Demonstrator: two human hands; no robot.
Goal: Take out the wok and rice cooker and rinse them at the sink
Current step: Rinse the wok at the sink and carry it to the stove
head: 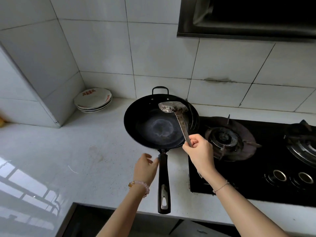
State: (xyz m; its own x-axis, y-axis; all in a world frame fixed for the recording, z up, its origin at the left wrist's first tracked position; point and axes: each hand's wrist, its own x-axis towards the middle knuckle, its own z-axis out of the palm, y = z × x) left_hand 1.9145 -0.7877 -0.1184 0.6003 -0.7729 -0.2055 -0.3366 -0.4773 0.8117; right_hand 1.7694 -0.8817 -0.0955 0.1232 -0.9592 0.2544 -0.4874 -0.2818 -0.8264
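Left hand (pixel 145 166) was smeared at the fingertips, so I couldn't say if it touched the wok handle (pixel 164 185). The spatula (pixel 172 107) had its grip end buried inside the right hand (pixel 198 149). The range hood (pixel 248 17) ran off the top and right edges, and the far burner (pixel 302 146) was sliced by the right edge. Red lettering on the plates (pixel 93 100): unreadable. A yellow scrap (pixel 1 122) at the left edge, unidentifiable.
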